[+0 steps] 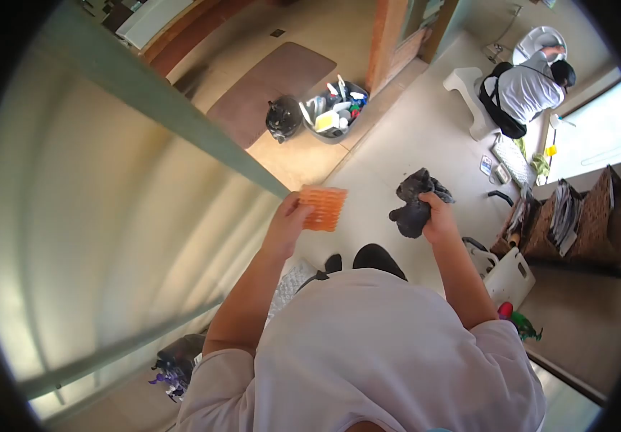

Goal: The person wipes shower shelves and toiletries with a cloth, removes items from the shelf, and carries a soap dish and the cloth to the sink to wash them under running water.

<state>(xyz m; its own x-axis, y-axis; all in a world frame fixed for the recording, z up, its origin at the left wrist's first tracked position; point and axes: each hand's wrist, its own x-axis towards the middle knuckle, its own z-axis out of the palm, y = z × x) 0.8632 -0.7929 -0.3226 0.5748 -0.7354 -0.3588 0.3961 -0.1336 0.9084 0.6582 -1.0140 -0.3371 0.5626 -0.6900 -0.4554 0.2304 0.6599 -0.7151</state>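
My left hand (290,222) is closed on an orange ridged pad (323,208), held upright beside the edge of the frosted panel (130,187). To the right, my right hand (438,218) grips a crumpled dark grey cloth (415,209), its fingers wrapped round the cloth's right side. Both things hang in front of me over the pale floor, well apart from each other.
Beyond them stand a bucket of bottles (334,115) and a black bag (282,119) by a brown mat (274,86). A person in a white shirt (526,90) bends over a basin (538,43) at the upper right. A rack with woven baskets (598,216) is at the right.
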